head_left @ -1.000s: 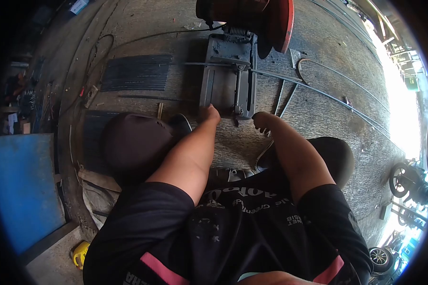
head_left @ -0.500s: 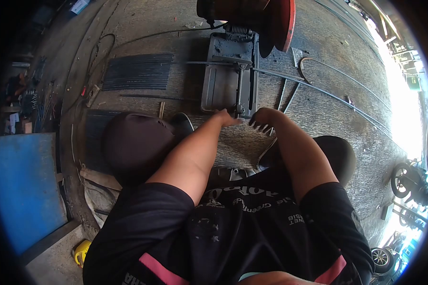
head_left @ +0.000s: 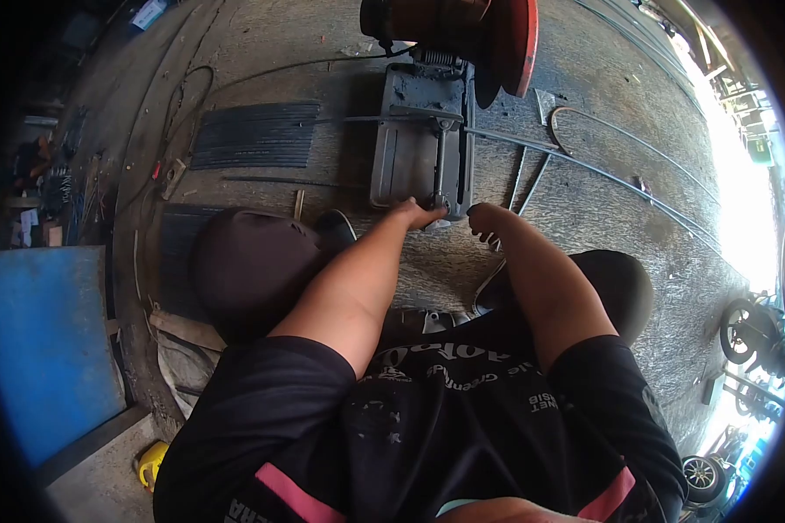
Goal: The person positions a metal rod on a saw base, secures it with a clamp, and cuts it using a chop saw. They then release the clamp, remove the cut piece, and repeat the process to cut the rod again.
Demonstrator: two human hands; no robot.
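A cut-off saw with a red guard [head_left: 525, 48] stands in front of me on its grey metal base [head_left: 401, 174]. Along the base runs the vise screw [head_left: 440, 161], with its crank end nearest me. My left hand [head_left: 417, 214] is closed at that crank end, thumb and fingers against it. Just to the right of the base, my right hand [head_left: 487, 223] hangs with loosely bent fingers, apart from the crank. A long thin metal rod [head_left: 567, 150] lies across the base at the vise jaw and reaches far to the right.
Dark cut metal bars [head_left: 253, 133] lie side by side left of the saw. A cable [head_left: 296, 61] trails behind them. A bent metal hoop [head_left: 556, 131] lies at right. A blue panel [head_left: 52, 322] and a yellow tape measure [head_left: 151, 462] are at lower left; a motorcycle wheel [head_left: 738, 331] is far right.
My left hand has shifted slightly right onto the crank end. My right hand has moved a little right, away from the crank, its fingers more bent. The saw and rod look unmoved.
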